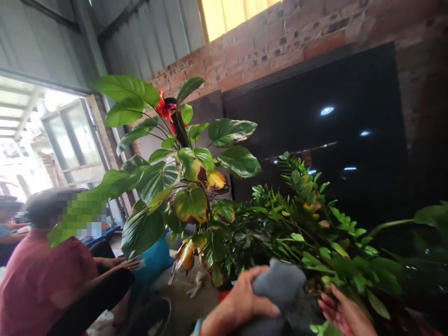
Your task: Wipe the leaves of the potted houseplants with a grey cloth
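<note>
My left hand [245, 295], with a light blue band at the wrist, is closed around a bunched grey cloth [280, 283] at the bottom centre. Dark material hangs below the cloth, blurred. Beside the leaves at lower right is my right hand [345, 310], its fingers loosely bent and apart, with nothing visible in them. Whether its fingertips touch the green leaves [360, 275] I cannot tell. In front of me stands a tall broad-leaved plant [157, 179] with some yellow and brown leaves and a red ribbon [164, 108] near its top.
A person in a pink shirt [38, 280] sits at left, near a blue bag [154, 261] and a dark bucket [154, 317]. Bushy potted plants [301, 219] stand before a large dark glossy panel [315, 116] against a brick wall. An open doorway lies at far left.
</note>
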Motion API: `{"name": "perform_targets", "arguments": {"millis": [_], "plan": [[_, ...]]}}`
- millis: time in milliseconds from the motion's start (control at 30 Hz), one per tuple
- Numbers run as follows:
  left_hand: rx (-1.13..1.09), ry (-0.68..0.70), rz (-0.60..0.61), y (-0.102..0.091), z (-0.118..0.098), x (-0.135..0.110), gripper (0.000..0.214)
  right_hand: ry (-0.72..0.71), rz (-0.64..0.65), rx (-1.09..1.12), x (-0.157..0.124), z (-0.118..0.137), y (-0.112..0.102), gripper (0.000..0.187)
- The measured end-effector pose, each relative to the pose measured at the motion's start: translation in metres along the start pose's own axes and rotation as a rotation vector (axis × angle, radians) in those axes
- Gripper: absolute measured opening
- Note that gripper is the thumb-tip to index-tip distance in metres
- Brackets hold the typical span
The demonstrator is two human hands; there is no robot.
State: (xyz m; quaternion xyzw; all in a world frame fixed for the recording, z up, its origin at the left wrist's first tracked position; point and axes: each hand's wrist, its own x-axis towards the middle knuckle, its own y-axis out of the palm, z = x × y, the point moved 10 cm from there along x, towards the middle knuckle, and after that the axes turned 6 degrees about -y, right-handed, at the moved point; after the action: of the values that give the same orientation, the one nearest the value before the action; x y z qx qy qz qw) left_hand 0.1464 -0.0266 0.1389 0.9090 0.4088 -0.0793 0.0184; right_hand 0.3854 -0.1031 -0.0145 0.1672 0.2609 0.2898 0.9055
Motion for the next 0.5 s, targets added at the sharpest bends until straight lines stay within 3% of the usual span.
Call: {"name": "perform_targets", "arguments": {"millis": [67, 133, 200, 233, 300, 367, 433, 500], "plan": [[-0.038, 0.105, -0.055, -0.007, -0.051, 0.008, 0.074, -0.007, 0.016, 0.016, 0.001, -0.002, 0.002, 0.054], [-0.089, 0.198, -0.134, -0.009, -0.077, 0.021, 0.081, -0.017, 0.021, 0.034, 0.0, 0.0, 0.006, 0.052], [-0.08, 0.176, -0.156, -0.003, -0.059, 0.035, 0.083, -0.014, 0.002, 0.041, -0.003, 0.004, 0.01, 0.049], [-0.05, 0.136, -0.142, 0.002, -0.038, 0.04, 0.081, -0.008, -0.019, 0.037, -0.005, 0.006, 0.011, 0.048], [0.125, -0.056, 0.0, 0.016, 0.022, 0.043, 0.076, 0.001, -0.059, 0.024, -0.009, 0.011, 0.01, 0.046], [0.251, -0.118, 0.088, 0.015, 0.055, 0.032, 0.067, 0.012, -0.072, -0.006, -0.012, 0.014, 0.008, 0.047], [0.301, -0.143, 0.066, -0.002, 0.051, 0.018, 0.068, 0.018, -0.054, -0.034, -0.013, 0.014, 0.005, 0.049], [0.26, -0.075, -0.025, -0.022, 0.008, 0.009, 0.081, 0.001, -0.046, -0.063, -0.013, 0.014, 0.001, 0.052]]}}
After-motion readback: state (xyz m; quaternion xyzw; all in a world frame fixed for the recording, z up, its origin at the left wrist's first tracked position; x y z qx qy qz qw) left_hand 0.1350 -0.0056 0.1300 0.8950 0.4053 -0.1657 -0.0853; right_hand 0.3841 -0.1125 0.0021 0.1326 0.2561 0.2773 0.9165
